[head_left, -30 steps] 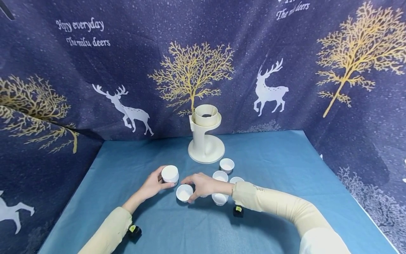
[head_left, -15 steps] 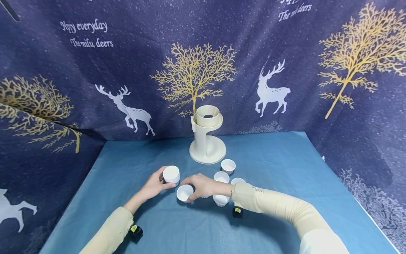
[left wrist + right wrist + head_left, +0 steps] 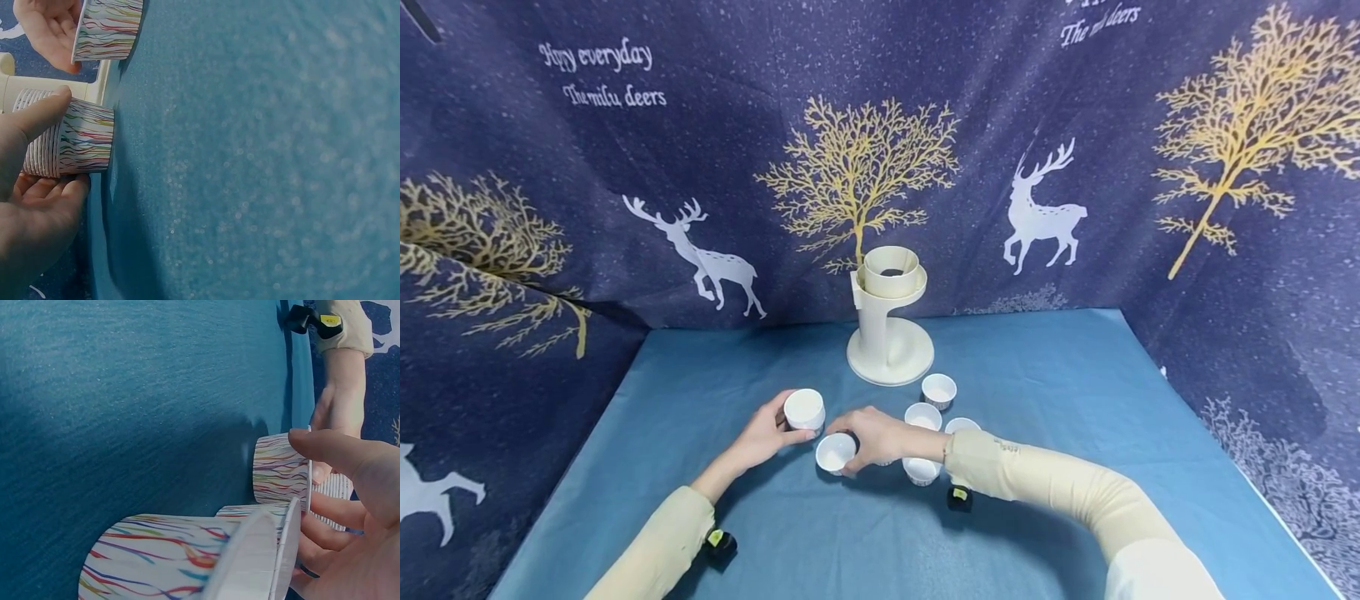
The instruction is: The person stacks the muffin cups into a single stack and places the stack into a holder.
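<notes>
Fingers of the left hand [image 3: 765,432] are curled round a nested stack of white paper cups with wavy multicoloured stripes [image 3: 804,410], thumb one side, fingers the other. Right hand [image 3: 874,435] has thumb and fingers bent around a single matching striped cup [image 3: 835,452], just right of the stack, middle of the frame.

Compared with a second ago, basically nothing's changed: same grips, same spots, the head view just drifted a touch. Loose white cups [image 3: 938,391] still sit right of centre, some partly behind the right hand and sleeve.

Text: the navy fabric backdrop [image 3: 700,150] says "Happy everyday" (first word's kinda creased) and "The milu deers" upper left, with another cut-off bit upper right. Print on the cream right sleeve [image 3: 1060,471] is too small to read.

Room-wise, the blue cloth tabletop [image 3: 820,542] stretches across the bottom middle and right. Its back edge runs behind the cream plastic ring-topped stand [image 3: 872,329], centre frame.
</notes>
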Available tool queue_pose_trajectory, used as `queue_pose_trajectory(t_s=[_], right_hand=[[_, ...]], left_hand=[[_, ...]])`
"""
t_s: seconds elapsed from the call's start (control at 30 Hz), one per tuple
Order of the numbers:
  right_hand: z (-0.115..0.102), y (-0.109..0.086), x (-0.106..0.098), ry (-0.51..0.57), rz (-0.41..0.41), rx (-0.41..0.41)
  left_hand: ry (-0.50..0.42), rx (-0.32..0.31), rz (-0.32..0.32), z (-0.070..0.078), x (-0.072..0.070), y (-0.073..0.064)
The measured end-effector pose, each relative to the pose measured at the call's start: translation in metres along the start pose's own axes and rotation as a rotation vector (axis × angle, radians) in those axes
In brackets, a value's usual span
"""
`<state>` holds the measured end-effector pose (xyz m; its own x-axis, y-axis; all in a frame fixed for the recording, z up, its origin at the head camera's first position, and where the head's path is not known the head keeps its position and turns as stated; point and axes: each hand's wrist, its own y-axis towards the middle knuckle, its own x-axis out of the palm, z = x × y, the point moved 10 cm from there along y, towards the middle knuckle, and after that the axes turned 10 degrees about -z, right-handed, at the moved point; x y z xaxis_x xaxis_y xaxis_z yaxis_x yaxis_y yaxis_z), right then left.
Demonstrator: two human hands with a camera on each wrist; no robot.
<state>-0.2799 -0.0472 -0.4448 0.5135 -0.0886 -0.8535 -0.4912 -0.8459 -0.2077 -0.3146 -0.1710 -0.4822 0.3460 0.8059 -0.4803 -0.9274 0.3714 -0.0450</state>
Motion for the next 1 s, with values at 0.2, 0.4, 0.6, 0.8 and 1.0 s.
queue_pose_trajectory(t_s=[0.2,0.4,0.6,0.8,1.0], right_hand=[[-0.002,-0.001,-0.007,0.028,0.015,-0.015],[0.001,-0.002,-0.014,0.061,0.015,0.004],[0.004,-0.002,-0.021,0.059,0.020,-0.001],[0.005,-0.004,-0.034,0.082,0.043,-0.009],[0.006,-0.006,-0.043,0.102,0.054,0.002]], left_hand=[[-0.028,0.010,-0.014,0.001,0.002,0.000],[-0.050,0.017,-0.019,0.000,0.002,0.002],[-0.040,0.021,-0.030,0.000,0.003,0.002],[-0.039,0.032,-0.030,0.001,0.002,0.001],[-0.026,0.039,-0.021,0.004,0.000,0.002]])
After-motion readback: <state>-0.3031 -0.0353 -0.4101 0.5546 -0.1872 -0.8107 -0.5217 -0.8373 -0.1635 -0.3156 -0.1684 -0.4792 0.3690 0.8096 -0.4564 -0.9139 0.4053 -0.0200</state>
